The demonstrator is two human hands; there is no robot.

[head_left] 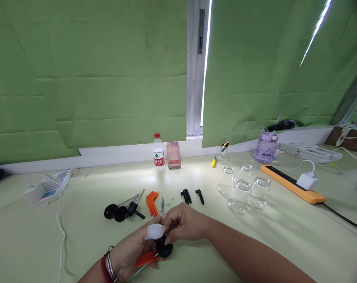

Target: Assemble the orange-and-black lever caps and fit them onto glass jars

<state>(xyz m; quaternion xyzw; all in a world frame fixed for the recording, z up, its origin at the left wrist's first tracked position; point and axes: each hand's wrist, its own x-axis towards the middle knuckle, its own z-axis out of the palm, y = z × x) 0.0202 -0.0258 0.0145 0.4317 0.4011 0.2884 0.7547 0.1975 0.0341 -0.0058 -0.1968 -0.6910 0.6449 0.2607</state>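
Note:
My left hand [131, 251], with a white cover on one fingertip and bangles at the wrist, is closed around a small assembly: an orange plastic piece [147, 258], a black round disc [164, 248] and a thin metal rod. My right hand [184, 224] is closed in a pinch on the top of that assembly, right against the left fingers. Both hands hover low over the pale green table [78, 236], near its front edge. What the right fingertips pinch is hidden.
Behind the hands lie black discs on metal rods [121, 212], orange pieces [152, 202], loose screws [163, 205] and black L-shaped parts [192, 195]. Several clear glass jars [243, 190] stand right. An orange power strip [293, 184], a water bottle [158, 152] and a purple jug [266, 147] sit farther back.

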